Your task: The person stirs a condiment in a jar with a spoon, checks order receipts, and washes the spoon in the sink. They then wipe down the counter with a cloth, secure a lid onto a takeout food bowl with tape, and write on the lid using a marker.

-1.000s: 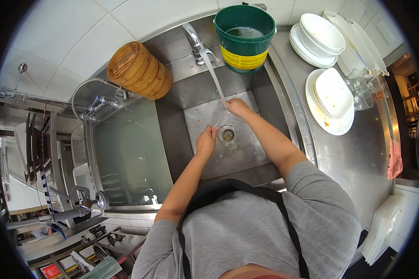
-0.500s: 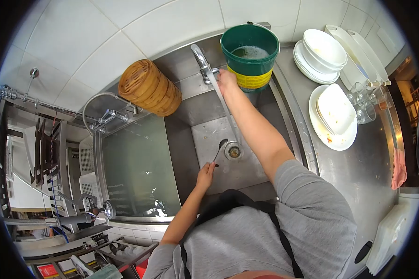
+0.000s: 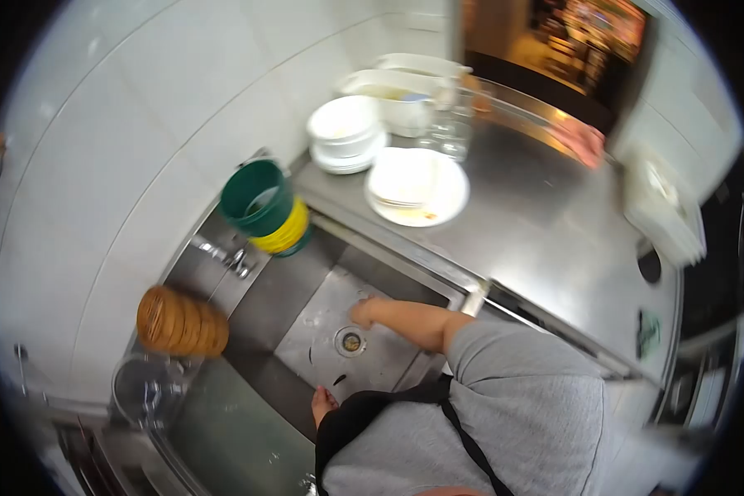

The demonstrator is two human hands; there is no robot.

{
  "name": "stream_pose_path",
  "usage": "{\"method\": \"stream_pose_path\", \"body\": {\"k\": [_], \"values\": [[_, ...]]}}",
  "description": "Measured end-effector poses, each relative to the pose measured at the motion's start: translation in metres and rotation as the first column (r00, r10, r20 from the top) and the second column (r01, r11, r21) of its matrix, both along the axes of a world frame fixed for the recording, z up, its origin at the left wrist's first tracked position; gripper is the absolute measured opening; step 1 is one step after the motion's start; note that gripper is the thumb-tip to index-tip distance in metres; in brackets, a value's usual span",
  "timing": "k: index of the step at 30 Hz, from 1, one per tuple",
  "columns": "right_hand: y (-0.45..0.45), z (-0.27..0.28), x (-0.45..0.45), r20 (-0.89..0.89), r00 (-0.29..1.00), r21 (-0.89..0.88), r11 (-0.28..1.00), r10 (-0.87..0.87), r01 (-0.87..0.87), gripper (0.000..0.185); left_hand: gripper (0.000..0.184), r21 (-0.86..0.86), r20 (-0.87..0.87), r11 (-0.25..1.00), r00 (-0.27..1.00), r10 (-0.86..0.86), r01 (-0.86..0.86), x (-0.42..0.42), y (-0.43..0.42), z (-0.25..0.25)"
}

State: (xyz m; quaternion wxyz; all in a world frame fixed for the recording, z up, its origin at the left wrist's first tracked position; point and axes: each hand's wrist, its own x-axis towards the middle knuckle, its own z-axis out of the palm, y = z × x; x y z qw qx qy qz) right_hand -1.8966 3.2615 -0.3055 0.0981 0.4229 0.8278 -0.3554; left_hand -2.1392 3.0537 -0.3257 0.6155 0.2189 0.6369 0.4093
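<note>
Low over the near side of the sink basin (image 3: 293, 335), my left hand (image 3: 323, 403) has its fingers closed on a thin spoon (image 3: 310, 354), whose dark end points away from me. A small dark piece (image 3: 340, 379) lies on the basin floor between that hand and the drain (image 3: 350, 341). My right hand (image 3: 364, 312) is down in the basin, just beyond the drain. Its fingers are blurred, so whether it grips anything is unclear. The tap (image 3: 213, 250) stands at the back rim, with no stream visible from it.
A green bucket (image 3: 256, 201) stands behind the basin, and bamboo steamers (image 3: 182, 322) sit by the water-filled sink (image 3: 231, 422). Stacked bowls (image 3: 347, 132), a plate stack (image 3: 417, 182) and glasses (image 3: 449, 132) occupy the right counter (image 3: 521, 215). A pink cloth (image 3: 579, 140) lies at its far edge.
The view has swung to the right. My right hand has left the tap and come down into the basin. The running water is gone. The spoon remains in my left hand.
</note>
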Motion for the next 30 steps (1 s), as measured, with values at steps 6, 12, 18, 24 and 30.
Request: {"method": "stream_pose_path", "body": {"k": [6,12,18,24,30], "values": [[-0.095,0.244,0.07,-0.57,0.768,-0.129,0.955,-0.292,0.267,0.059,0.031,-0.002,0.156,0.998,0.985,-0.067,0.068,-0.02,0.024,0.018],[-0.182,0.287,0.124,-0.793,0.262,-0.501,0.833,-0.55,0.233,0.032,0.033,0.116,0.489,0.986,0.857,-0.163,0.121,0.025,0.05,0.117],[-0.34,0.215,0.17,-0.741,0.333,-0.085,0.574,-0.583,0.815,0.017,0.033,0.429,0.584,0.849,0.622,-0.522,0.31,0.152,0.025,0.216],[-0.551,0.199,0.239,-0.674,-0.073,-0.275,0.158,-0.735,0.948,0.037,0.032,0.349,0.658,0.305,0.0,-0.753,0.886,0.34,-0.157,0.234],[-0.811,0.185,0.255,-0.69,-0.61,-0.596,-0.171,-0.391,0.784,0.026,0.036,0.307,0.719,-0.369,-0.468,-0.514,0.877,0.449,-0.453,0.2]]}}
